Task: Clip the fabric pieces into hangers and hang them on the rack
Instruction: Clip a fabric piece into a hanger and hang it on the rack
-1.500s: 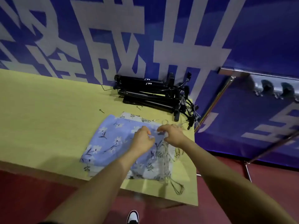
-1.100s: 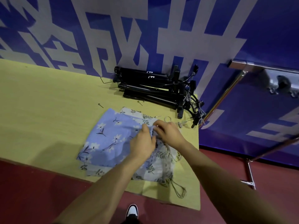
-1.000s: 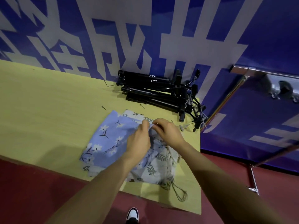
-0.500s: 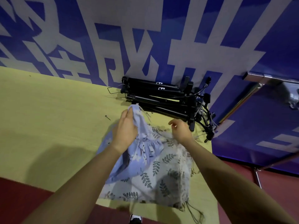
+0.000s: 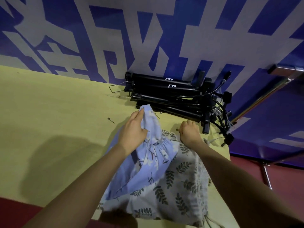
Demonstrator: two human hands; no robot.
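A light blue fabric piece printed with white flowers [image 5: 148,155] is gripped near its upper corner by the left hand [image 5: 134,131], the fingers curled round the bunched cloth, which is lifted above the yellow-green tabletop [image 5: 54,116]. Under it, a pale grey fabric piece with a dark leaf print [image 5: 177,186] is spread over the near edge of the table. The top edge of this leaf-print piece is met by the right hand [image 5: 189,133], fingers curled; whether cloth is pinched cannot be told. A stack of black clip hangers [image 5: 172,96] is lying just beyond the hands, against the blue-and-white banner [image 5: 148,38]. A metal rack rail [image 5: 289,71] is seen at the right.
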